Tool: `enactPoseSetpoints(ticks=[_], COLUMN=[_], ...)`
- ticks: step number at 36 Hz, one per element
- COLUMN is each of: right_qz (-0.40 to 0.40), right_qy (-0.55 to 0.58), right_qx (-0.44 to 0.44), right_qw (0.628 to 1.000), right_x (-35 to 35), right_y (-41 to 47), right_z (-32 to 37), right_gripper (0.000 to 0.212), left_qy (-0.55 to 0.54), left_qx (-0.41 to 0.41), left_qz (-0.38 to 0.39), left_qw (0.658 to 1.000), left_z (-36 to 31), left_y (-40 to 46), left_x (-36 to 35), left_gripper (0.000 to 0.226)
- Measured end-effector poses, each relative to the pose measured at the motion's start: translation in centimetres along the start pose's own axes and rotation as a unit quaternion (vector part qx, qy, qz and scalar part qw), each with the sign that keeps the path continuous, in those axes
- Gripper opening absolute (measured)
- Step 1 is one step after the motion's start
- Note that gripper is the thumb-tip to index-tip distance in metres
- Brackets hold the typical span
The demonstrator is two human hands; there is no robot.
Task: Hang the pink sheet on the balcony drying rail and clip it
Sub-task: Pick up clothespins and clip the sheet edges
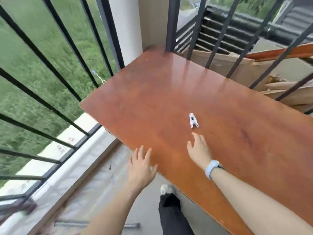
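Head view: a white clip (193, 120) lies on the wooden table (169, 85), just beyond the right hand (199, 150).
Both hands, the left hand (141, 167) too, are spread and empty; the small, light, rigid clip is probably best pinched at its sides; no pink sheet is seen.

From here I get soft, even daylight — bright, with no hard shadows anywhere. The light comes in from beyond the railing (50, 68), and the glossy tabletop (169, 92) throws back pale streaks of glare at its far end. Motion blur smears the grass (33, 48) and the lower left corner — the bars there look soft. The wide lens bends the bars outward at the edges. The small white clip (193, 120) reads fairly sharp.
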State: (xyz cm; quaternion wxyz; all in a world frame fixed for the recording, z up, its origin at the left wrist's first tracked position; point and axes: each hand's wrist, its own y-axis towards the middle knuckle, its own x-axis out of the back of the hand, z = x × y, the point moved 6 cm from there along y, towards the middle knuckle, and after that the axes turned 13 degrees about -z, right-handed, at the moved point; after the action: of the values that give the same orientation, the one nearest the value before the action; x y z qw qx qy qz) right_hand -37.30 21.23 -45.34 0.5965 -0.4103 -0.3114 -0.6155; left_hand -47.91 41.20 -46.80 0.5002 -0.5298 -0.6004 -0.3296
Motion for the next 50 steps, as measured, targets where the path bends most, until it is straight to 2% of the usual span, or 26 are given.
enactPoseSetpoints(ticks=[4, 8, 10, 13, 18, 23, 30, 33, 37, 41, 44, 47, 50], right_qz=[-0.059, -0.028, -0.004, 0.021, 0.043, 0.121, 0.224, 0.247, 0.297, 0.362, 0.411, 0.445, 0.472], right_qy=[-0.019, -0.002, -0.011, -0.026, 0.029, 0.085, 0.075, 0.070, 0.046, 0.037, 0.042, 0.026, 0.014], right_qx=[-0.014, -0.081, -0.086, -0.067, 0.020, 0.088, 0.235, 0.297, 0.375, 0.479, 0.531, 0.582, 0.633], right_qw=[0.998, 0.996, 0.996, 0.997, 0.998, 0.985, 0.943, 0.920, 0.877, 0.799, 0.740, 0.680, 0.614], right_x=[-0.2, -1.2, -1.9, -2.9, -4.0, -5.0, -7.1, -8.1, -10.1, -12.3, -13.4, -14.3, -14.5], right_y=[5.7, 9.7, 10.8, 11.2, 9.0, 2.9, -9.2, -15.2, -26.4, -41.2, -52.5, -62.9, -72.2], right_z=[0.2, -0.8, -1.2, -1.6, 1.2, 6.8, 14.8, 17.9, 21.8, 24.4, 25.7, 26.6, 27.5], right_gripper=[0.049, 0.068, 0.063, 0.033, 0.011, 0.024, 0.034, 0.033, 0.027, 0.032, 0.034, 0.030, 0.031], left_qy=[0.016, 0.026, 0.029, 0.011, -0.013, -0.094, -0.088, -0.100, -0.106, -0.085, -0.084, -0.070, -0.067], left_qx=[-0.014, 0.004, 0.006, 0.017, 0.021, 0.137, 0.282, 0.363, 0.442, 0.531, 0.610, 0.681, 0.741], left_qz=[0.010, 0.040, 0.035, 0.027, 0.061, 0.013, -0.086, -0.135, -0.200, -0.217, -0.254, -0.296, -0.288], left_qw=[1.000, 0.999, 0.999, 0.999, 0.998, 0.986, 0.951, 0.916, 0.868, 0.815, 0.746, 0.666, 0.603], left_z=[-1.3, -1.1, -0.9, -0.9, -0.6, 2.4, 10.7, 14.3, 18.9, 22.8, 24.5, 25.3, 26.0], left_y=[3.3, 4.1, 3.8, 3.7, 3.9, 1.4, -11.1, -18.8, -31.8, -46.7, -57.7, -67.6, -75.7], left_x=[-1.5, -3.6, -4.2, -4.5, -4.0, -2.2, 1.0, 2.3, 3.6, 4.3, 4.3, 4.6, 4.6], left_gripper=[0.069, 0.072, 0.075, 0.073, 0.068, 0.064, 0.065, 0.075, 0.058, 0.065, 0.057, 0.064, 0.070])
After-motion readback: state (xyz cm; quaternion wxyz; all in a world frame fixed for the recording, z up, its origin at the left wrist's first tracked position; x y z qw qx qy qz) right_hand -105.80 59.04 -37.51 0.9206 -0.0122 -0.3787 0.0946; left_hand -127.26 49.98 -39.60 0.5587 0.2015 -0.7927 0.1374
